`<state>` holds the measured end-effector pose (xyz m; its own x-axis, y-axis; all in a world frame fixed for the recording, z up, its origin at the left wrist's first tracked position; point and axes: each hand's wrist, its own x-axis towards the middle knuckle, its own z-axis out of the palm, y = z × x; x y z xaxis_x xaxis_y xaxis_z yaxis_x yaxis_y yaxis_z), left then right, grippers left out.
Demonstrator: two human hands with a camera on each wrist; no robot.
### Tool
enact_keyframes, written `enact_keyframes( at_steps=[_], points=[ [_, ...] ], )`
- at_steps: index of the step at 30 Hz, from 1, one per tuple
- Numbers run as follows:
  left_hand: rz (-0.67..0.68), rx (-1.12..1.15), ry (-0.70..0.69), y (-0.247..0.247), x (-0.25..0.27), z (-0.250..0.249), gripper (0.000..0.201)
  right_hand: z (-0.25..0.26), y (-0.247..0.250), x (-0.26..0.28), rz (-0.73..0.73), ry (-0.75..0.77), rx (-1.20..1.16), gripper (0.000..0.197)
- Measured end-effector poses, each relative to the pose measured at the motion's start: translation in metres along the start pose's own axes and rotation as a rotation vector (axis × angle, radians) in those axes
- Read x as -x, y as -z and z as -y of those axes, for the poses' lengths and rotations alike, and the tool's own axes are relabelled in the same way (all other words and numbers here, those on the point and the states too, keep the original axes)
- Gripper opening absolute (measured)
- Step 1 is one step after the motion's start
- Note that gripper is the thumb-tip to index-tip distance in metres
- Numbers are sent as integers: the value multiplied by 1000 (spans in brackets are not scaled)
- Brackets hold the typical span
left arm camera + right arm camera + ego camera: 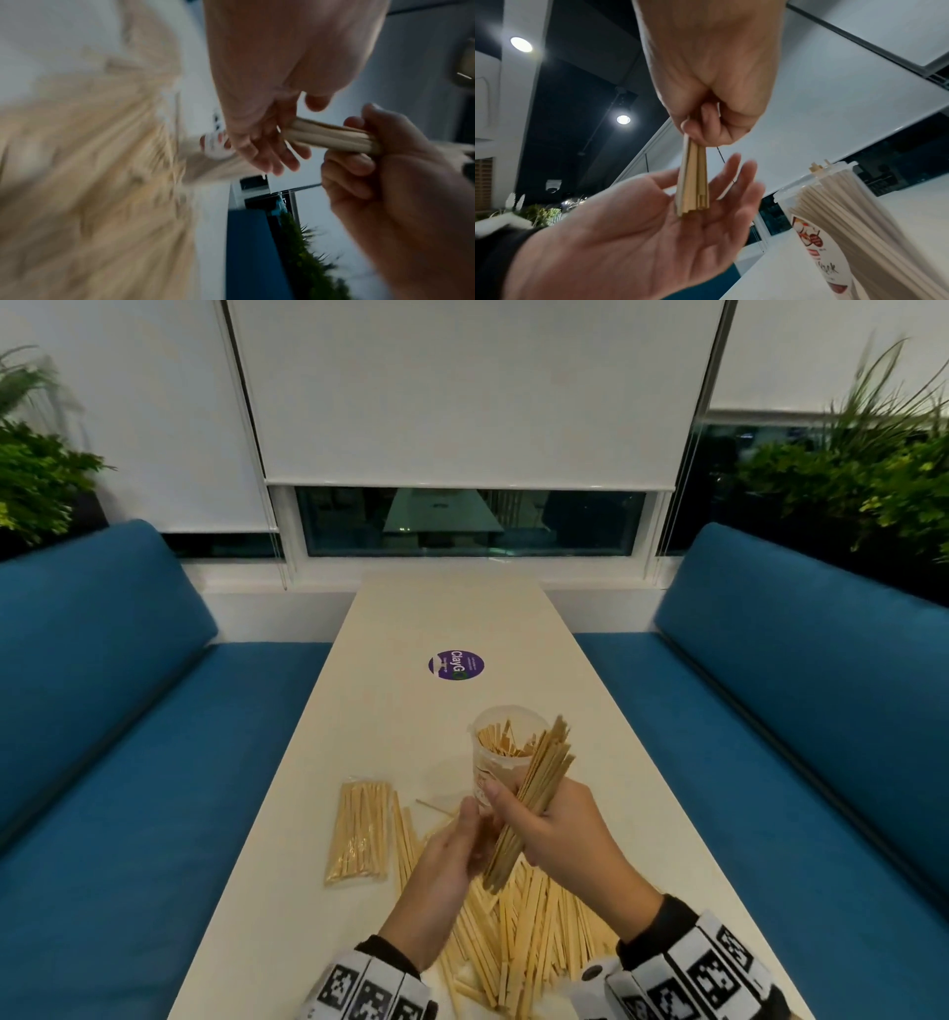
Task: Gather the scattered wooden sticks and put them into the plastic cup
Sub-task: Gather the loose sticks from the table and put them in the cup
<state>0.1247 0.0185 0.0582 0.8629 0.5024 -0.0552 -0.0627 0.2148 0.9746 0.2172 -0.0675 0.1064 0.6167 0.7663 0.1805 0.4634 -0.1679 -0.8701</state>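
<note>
Right hand (pixel 560 829) is clamped round a bundle of pale flat wooden sticks (pixel 534 793), tilted, top ends just beside the rim of the clear plastic cup (pixel 488 765), which stands on the long white worktop (pixel 441 618) w/ sticks already inside. Left hand (pixel 452 850) is spread flat, palm against the bundle's lower ends, prob squaring them. Step: loading a handful. Next calls for lifting the bundle over the rim & dropping it in upright. Big loose pile of sticks (pixel 529 932) remains near the wrists, plus a wrapped pack of sticks (pixel 359 829) to the left

Bare hands (pixel 452 845); black cuffs, white wrist bands (pixel 683 973) (black square-patterned markers) on both
</note>
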Motion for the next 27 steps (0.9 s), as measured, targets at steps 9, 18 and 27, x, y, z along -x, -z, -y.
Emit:
enact_keyframes(
  at_steps=[9,18,27],
  points=[
    [-37,-189,-51,-10,8,-18,42,3,-13,12,234,9,281,23],
    [-255,-27,-31,2,8,-7,46,4,-26,22,321,135,270,10],
    [-499,537,187,49,11,13,34,-83,30,35,90,-392,411,55]
  ],
)
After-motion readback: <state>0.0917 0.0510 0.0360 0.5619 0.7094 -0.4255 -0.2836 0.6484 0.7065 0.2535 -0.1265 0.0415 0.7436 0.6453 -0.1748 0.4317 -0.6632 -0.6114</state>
